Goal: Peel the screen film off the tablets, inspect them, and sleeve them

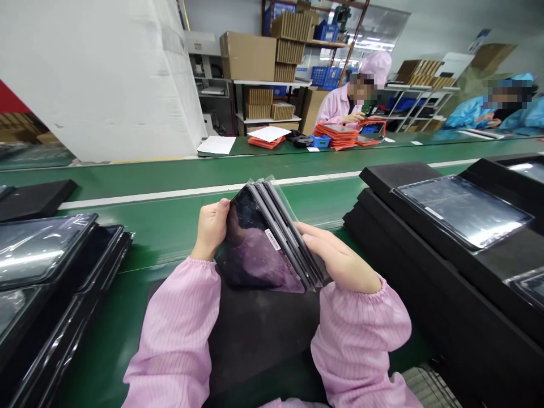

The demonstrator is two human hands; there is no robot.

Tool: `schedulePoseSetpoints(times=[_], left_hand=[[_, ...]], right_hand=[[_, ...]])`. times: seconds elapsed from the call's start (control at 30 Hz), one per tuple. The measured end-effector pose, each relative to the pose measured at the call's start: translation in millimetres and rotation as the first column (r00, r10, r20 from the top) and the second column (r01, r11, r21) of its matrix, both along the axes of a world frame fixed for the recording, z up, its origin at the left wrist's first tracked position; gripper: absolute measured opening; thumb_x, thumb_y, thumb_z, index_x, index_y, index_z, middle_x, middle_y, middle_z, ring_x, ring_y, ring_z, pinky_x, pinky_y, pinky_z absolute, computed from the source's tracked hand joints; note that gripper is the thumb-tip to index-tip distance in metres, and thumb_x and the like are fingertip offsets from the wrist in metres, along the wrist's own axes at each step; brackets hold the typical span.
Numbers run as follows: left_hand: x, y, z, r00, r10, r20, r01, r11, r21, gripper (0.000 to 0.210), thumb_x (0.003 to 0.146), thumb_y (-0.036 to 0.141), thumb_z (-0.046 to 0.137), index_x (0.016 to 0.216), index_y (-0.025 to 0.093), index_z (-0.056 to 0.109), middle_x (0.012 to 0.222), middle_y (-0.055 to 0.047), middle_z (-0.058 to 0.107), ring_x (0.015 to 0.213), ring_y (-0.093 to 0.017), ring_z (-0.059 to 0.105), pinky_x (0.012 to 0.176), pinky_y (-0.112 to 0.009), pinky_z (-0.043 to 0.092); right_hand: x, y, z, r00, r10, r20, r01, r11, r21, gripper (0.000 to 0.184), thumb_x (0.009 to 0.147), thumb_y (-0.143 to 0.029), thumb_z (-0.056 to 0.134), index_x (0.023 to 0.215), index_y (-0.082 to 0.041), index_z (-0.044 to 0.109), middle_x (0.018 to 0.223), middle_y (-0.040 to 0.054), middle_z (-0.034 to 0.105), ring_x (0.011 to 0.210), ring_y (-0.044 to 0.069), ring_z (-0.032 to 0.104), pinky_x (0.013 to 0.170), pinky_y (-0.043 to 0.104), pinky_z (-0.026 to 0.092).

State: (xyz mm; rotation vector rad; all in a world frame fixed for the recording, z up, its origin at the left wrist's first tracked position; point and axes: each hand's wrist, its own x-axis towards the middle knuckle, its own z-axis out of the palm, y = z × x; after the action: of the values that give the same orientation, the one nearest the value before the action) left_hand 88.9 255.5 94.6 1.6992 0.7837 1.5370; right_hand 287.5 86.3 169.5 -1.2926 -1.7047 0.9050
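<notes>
Between my two hands a stack of tablets (259, 249) in clear plastic film stands tilted, the front screen dark and glossy with a small white label. My left hand (211, 226) is closed on the stack's left edge, thumb on top. Against the back of the stack on the right lies my right hand (340, 255), its fingers partly hidden behind the film. Below the tablets a black foam sheet (263, 334) rests on the green bench; the stack's lower edge is just over it, and I cannot tell whether they touch.
Black foam trays (395, 243) pile up at right, with a wrapped tablet (463, 209) on top. More tablets (42, 243) are stacked at left. Across the green bench (170, 226) a person in pink (335, 107) works beside red-orange sleeves (340, 136); people in blue sit farther right.
</notes>
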Motion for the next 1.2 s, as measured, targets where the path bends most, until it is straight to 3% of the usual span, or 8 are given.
schedulePoseSetpoints(times=[0.43,0.77,0.87,1.0,1.2], left_hand=[[0,-1,0.4,0.998,0.025,-0.065,-0.026,0.999,-0.023,0.072,0.080,0.083,0.043,0.046,0.020,0.031,0.045,0.002,0.030,0.044,-0.009,0.026,0.043,-0.027,0.019],[-1,1,-1.6,0.998,0.017,-0.066,-0.018,1.000,-0.023,0.071,0.081,0.080,0.044,0.047,0.020,0.031,0.045,0.002,0.029,0.044,-0.009,0.025,0.042,-0.027,0.017],[-1,1,-1.8,0.998,0.017,-0.068,-0.018,1.000,-0.025,0.071,0.081,0.080,0.044,0.047,0.020,0.031,0.045,0.002,0.030,0.044,-0.009,0.026,0.042,-0.027,0.018],[-1,0,-0.3,0.997,0.016,-0.071,-0.018,0.999,-0.027,0.071,0.080,0.082,0.043,0.047,0.020,0.030,0.045,0.002,0.030,0.044,-0.009,0.026,0.042,-0.027,0.018],[-1,1,1.0,0.999,0.028,-0.035,-0.029,0.999,-0.032,0.072,0.078,0.084,0.043,0.046,0.020,0.030,0.045,0.003,0.029,0.043,-0.008,0.023,0.041,-0.028,0.017]], right_hand=[[7,1,-6.7,0.999,-0.041,0.011,0.041,0.999,0.031,0.041,0.102,-0.035,0.040,0.138,-0.027,0.058,0.142,-0.0022,0.058,0.134,0.022,0.051,0.118,0.037,0.036],[7,-1,-6.4,1.000,0.005,-0.015,-0.004,0.997,0.072,0.040,0.104,-0.031,0.039,0.140,-0.033,0.056,0.140,-0.0061,0.059,0.130,0.019,0.055,0.113,0.032,0.040],[9,0,-6.7,0.999,0.030,-0.034,-0.028,0.997,0.065,0.040,0.104,-0.031,0.038,0.141,-0.032,0.055,0.142,-0.0054,0.058,0.131,0.019,0.053,0.115,0.033,0.038],[13,4,-8.8,0.984,0.153,-0.086,-0.149,0.988,0.045,0.044,0.101,-0.035,0.043,0.144,-0.029,0.052,0.147,-0.0026,0.053,0.136,0.023,0.048,0.118,0.039,0.032],[9,8,-10.6,0.975,0.164,-0.152,-0.166,0.986,0.002,0.044,0.099,-0.036,0.047,0.142,-0.027,0.054,0.147,-0.0010,0.053,0.140,0.027,0.044,0.120,0.044,0.029]])
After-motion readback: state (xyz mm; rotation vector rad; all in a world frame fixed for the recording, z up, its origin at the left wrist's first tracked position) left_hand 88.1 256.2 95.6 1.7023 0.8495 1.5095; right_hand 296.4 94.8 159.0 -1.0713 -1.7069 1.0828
